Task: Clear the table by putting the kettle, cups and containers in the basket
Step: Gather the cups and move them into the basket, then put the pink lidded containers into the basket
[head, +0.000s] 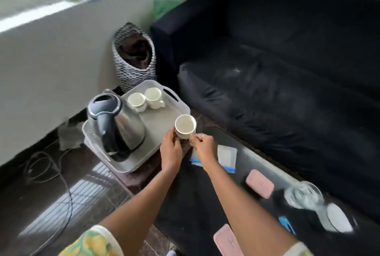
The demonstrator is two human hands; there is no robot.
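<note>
Both of my hands hold one white cup [185, 125] at the near right edge of the grey basket [159, 121]. My left hand [170, 148] cups its left side, and my right hand [202, 145] pinches its handle. Inside the basket stand a steel kettle [116, 124] at the near left and two more white cups [137, 101] [153, 97] at the far end. On the dark glass table [205, 204] lie two pink-lidded containers [259, 183] [228, 241], a white and blue container [226, 158] and a clear glass jar [304, 196].
The basket sits on a low brown stool [141, 177] beside the table. A dark sofa [287, 70] fills the right side. A woven patterned bin [133, 56] stands in the corner. Black cables [47, 165] trail over the glossy floor at the left.
</note>
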